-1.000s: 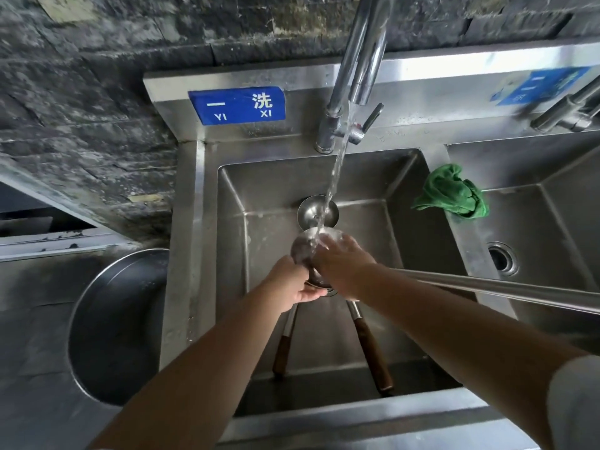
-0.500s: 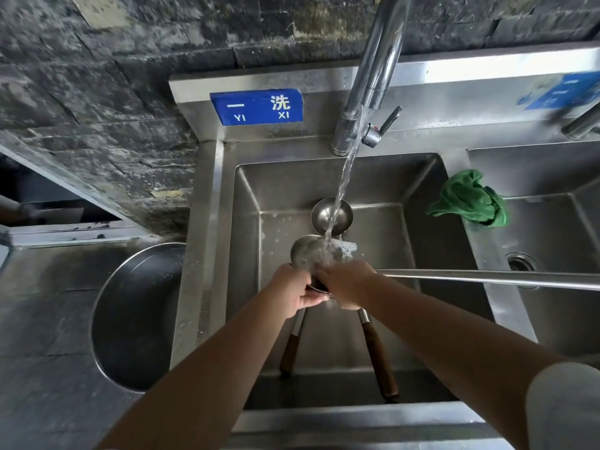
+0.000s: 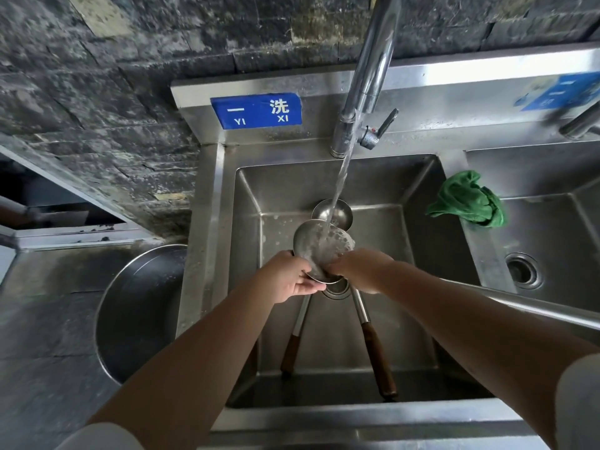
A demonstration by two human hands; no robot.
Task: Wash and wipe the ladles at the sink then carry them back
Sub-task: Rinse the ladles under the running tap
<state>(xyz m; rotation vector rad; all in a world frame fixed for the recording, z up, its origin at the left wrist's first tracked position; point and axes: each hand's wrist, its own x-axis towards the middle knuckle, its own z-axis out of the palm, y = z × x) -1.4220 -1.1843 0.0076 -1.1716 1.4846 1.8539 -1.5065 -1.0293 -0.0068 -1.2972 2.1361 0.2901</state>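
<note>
Two hands work one round steel ladle bowl [image 3: 319, 250] under the tap stream in the left basin, left hand [image 3: 287, 278] gripping its rim, right hand [image 3: 360, 271] curled rubbing inside; rotating it should rinse evenly.

You have one view only, a wide-angle camera on your head, looking steeply down and forward from close above the sink [image 3: 324, 414]. The near rim lies at the bottom, the tap [image 3: 367, 79] and stone wall [image 3: 97, 92] far, a second basin [image 3: 552, 222] right. Straight edges bow outward at the borders.
</note>
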